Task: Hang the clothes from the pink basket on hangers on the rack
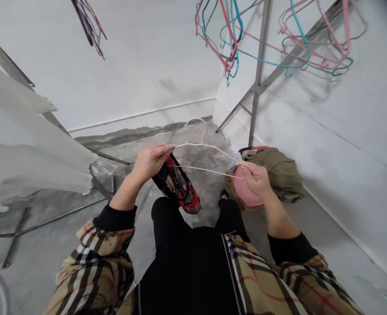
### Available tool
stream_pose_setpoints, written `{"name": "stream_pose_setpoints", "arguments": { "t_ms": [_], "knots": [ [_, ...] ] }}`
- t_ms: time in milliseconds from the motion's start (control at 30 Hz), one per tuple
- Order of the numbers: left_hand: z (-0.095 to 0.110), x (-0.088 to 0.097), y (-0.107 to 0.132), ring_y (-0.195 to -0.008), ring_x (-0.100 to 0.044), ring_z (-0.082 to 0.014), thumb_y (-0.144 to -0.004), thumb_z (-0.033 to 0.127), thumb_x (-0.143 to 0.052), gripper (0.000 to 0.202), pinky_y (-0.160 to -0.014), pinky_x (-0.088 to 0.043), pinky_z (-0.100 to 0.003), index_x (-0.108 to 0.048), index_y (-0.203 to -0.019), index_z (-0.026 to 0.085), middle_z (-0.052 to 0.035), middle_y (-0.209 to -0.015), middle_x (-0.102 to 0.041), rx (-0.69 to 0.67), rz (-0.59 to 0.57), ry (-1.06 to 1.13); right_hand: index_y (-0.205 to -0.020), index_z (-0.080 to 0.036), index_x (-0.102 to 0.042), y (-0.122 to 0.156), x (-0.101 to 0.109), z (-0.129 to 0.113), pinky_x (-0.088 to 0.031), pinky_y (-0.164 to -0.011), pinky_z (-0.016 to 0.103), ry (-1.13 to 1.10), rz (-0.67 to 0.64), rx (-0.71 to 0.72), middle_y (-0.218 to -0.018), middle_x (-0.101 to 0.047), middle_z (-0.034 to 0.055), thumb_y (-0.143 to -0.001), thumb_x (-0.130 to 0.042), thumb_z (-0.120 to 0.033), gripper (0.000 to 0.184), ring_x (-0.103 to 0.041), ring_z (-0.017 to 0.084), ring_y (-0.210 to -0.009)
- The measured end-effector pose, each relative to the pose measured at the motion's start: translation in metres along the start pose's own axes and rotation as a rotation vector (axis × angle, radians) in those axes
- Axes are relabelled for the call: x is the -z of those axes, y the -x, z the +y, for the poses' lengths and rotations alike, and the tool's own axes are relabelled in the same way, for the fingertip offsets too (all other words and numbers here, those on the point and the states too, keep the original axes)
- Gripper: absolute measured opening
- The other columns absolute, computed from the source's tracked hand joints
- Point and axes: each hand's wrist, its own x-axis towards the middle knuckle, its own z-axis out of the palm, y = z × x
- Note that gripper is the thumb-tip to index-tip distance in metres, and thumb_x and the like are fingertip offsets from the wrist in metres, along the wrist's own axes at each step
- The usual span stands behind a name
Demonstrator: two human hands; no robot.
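Note:
A thin white clothes hanger (202, 144) is stretched between my two hands in front of my body, its hook pointing away from me. My left hand (152, 162) pinches the hanger's left end. The right end is gripped by my right hand (255, 177), thumb and fingers closed around it. Below my left hand, partly hidden behind it, is a long red and black patterned item (182, 186); its kind is unclear. Under my right hand stands a pink tub (247, 192) with an olive green garment (275, 168) hanging over its edge.
Pink, blue and green hangers (232, 48) hang from a metal rack (257, 87) at the upper right. White fabric (39, 144) drapes over a metal frame at left, whose legs (58, 216) reach across the concrete floor. White walls meet in a corner ahead.

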Motion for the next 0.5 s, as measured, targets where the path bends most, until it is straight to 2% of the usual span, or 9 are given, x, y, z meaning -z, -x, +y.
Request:
{"name": "stream_pose_setpoints", "arguments": {
  "t_ms": [67,167,233,300,333,367,400,433,500],
  "knots": [
    [-0.002,-0.002,0.001,-0.076,-0.066,-0.0156,-0.096,0.042,-0.043,0.040,-0.068,-0.047,-0.024,-0.072,-0.114,0.020,-0.0057,-0.087,-0.073,0.007,-0.017,0.073,-0.096,-0.021,-0.074,-0.001,-0.001,0.004,-0.055,-0.075,0.028,-0.005,0.010,0.027,-0.091,-0.076,0.0054,-0.094,-0.050,-0.033,0.027,-0.071,0.017,-0.082],
    [0.004,-0.002,0.002,-0.074,-0.065,-0.0146,-0.096,0.042,-0.047,0.036,-0.062,-0.042,-0.022,-0.073,-0.112,0.023,-0.0039,-0.082,-0.072,0.023,0.052,-0.026,-0.092,-0.020,-0.073,-0.001,-0.006,0.009,-0.053,-0.070,0.028,0.035,0.006,0.049,-0.082,-0.073,0.0041,-0.094,-0.050,-0.032,0.026,-0.067,0.015,-0.072],
    [0.013,0.000,0.003,-0.072,-0.065,-0.0141,-0.095,0.042,-0.049,0.033,-0.059,-0.038,-0.022,-0.074,-0.110,0.025,-0.0033,-0.080,-0.071,0.043,0.102,-0.125,-0.094,-0.020,-0.072,0.001,-0.013,0.006,-0.052,-0.078,0.033,0.170,0.141,0.037,-0.085,-0.071,0.0062,-0.092,-0.053,-0.033,0.023,-0.065,0.018,-0.079],
    [0.024,0.002,0.004,-0.070,-0.063,-0.0135,-0.095,0.041,-0.049,0.032,-0.057,-0.036,-0.022,-0.074,-0.109,0.027,-0.0029,-0.078,-0.070,0.067,0.128,-0.203,-0.105,-0.018,-0.070,0.009,-0.026,-0.003,-0.046,-0.093,0.044,0.328,0.375,0.018,-0.103,-0.066,0.0125,-0.090,-0.057,-0.033,0.025,-0.061,0.025,-0.100],
    [0.029,0.003,0.003,-0.070,-0.063,-0.0133,-0.096,0.041,-0.048,0.032,-0.056,-0.034,-0.023,-0.074,-0.109,0.027,-0.0029,-0.077,-0.069,0.081,0.134,-0.231,-0.111,-0.018,-0.068,0.014,-0.034,-0.011,-0.042,-0.099,0.048,0.367,0.445,0.017,-0.111,-0.063,0.0150,-0.089,-0.057,-0.033,0.028,-0.057,0.028,-0.109],
    [0.035,0.004,0.003,-0.069,-0.062,-0.0133,-0.096,0.041,-0.047,0.032,-0.056,-0.034,-0.023,-0.074,-0.108,0.028,-0.0030,-0.077,-0.069,0.096,0.137,-0.252,-0.115,-0.018,-0.066,0.019,-0.044,-0.019,-0.039,-0.102,0.051,0.365,0.446,0.022,-0.115,-0.060,0.0161,-0.089,-0.055,-0.032,0.031,-0.054,0.029,-0.114],
    [0.040,0.005,0.003,-0.070,-0.062,-0.0135,-0.097,0.041,-0.046,0.033,-0.057,-0.034,-0.023,-0.074,-0.108,0.028,-0.0032,-0.077,-0.069,0.111,0.137,-0.264,-0.117,-0.020,-0.065,0.025,-0.056,-0.028,-0.037,-0.104,0.051,0.324,0.363,0.038,-0.115,-0.060,0.0157,-0.090,-0.053,-0.031,0.031,-0.053,0.029,-0.116],
    [0.045,0.006,0.002,-0.071,-0.062,-0.0137,-0.097,0.041,-0.045,0.034,-0.057,-0.034,-0.023,-0.074,-0.109,0.028,-0.0034,-0.078,-0.069,0.123,0.132,-0.269,-0.118,-0.022,-0.064,0.031,-0.069,-0.037,-0.038,-0.104,0.050,0.262,0.200,0.066,-0.114,-0.061,0.0143,-0.092,-0.050,-0.030,0.031,-0.054,0.029,-0.115],
    [0.054,0.007,0.001,-0.074,-0.063,-0.0141,-0.098,0.042,-0.043,0.036,-0.058,-0.035,-0.023,-0.073,-0.112,0.028,-0.0038,-0.080,-0.069,0.133,0.114,-0.266,-0.118,-0.026,-0.064,0.038,-0.095,-0.051,-0.040,-0.104,0.047,0.158,-0.221,0.104,-0.116,-0.064,0.0106,-0.094,-0.046,-0.031,0.031,-0.055,0.026,-0.115]
  ]
}}
